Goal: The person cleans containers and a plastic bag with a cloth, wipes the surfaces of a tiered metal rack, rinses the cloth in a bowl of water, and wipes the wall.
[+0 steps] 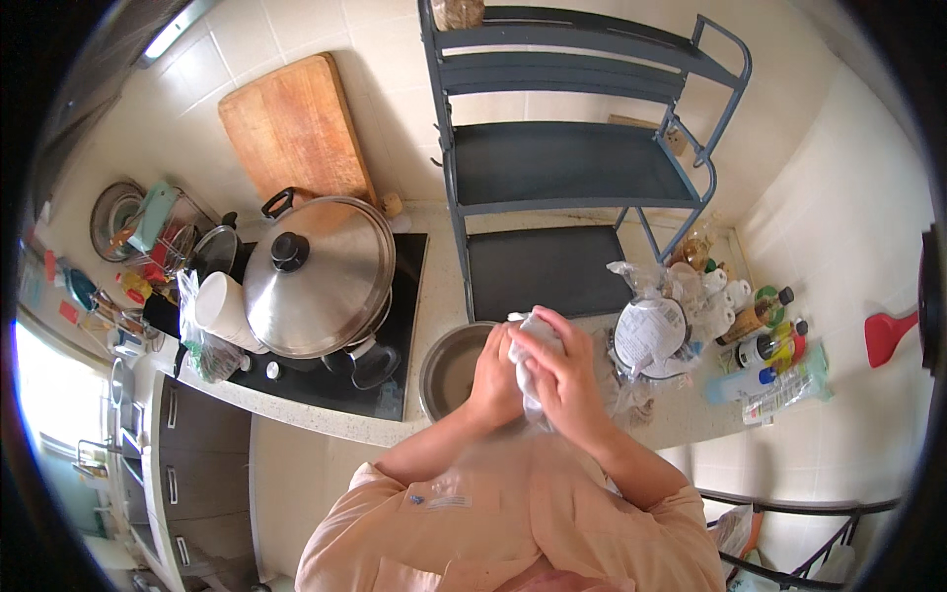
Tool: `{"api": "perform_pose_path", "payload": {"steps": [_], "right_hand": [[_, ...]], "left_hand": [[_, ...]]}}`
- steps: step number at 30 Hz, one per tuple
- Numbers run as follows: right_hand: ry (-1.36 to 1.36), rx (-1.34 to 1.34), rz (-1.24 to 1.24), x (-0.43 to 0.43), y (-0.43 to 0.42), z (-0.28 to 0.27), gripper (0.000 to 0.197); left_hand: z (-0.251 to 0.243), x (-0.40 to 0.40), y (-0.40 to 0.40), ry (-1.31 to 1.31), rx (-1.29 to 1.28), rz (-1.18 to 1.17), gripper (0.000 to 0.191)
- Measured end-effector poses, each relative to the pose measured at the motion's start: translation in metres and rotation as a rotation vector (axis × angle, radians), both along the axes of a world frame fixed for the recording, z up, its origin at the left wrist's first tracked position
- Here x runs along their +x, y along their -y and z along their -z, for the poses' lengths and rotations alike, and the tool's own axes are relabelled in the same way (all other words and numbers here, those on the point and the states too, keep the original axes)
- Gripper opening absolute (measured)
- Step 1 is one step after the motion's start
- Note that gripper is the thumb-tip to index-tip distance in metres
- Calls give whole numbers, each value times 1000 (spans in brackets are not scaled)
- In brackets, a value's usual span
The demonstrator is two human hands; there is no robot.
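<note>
A wrung-looking white cloth (524, 383) is bunched between my two hands. My left hand (490, 376) presses against its left side, and my right hand (568, 379) wraps it from the right with the fingers curled over the top. Below them, partly covered by my hands and forearms, a round metal basin (427, 376) stands on the counter. It holds some murky-looking liquid. Behind my hands rises a dark grey metal shelf rack (577, 164) with bare tiers.
Left of the basin, a large lidded steel pan (318, 281) sits on a black glass cooktop (403, 333). A wooden cutting board (300, 126) leans on the wall behind. Plastic-wrapped packages (651, 337) and several bottles (755, 314) crowd the right side. A red spatula (884, 339) hangs there.
</note>
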State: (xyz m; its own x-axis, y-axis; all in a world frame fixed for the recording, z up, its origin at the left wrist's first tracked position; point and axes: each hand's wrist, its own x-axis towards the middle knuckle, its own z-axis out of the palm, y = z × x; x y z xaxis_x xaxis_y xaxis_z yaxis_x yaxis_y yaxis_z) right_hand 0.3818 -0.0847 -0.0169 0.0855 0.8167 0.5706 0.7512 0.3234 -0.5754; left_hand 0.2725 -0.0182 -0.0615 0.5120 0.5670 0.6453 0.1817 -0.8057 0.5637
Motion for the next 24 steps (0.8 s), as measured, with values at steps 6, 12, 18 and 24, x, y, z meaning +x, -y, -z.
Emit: {"api": "perform_pose_path", "payload": {"steps": [6, 12, 18, 24], "right_hand": [[-457, -105, -28, 3, -23, 25, 33], [-221, 96, -20, 6, -33, 35, 34], [-1395, -377, -156, 55, -47, 52, 30], [-733, 126, -105, 2, -23, 9, 41]], "left_hand": [[12, -6, 5, 71, -17, -75, 46], [15, -7, 2, 1, 12, -135, 48], [-4, -8, -6, 191, -276, 59, 72], [-9, 2, -27, 574, -708, 242, 80]]}}
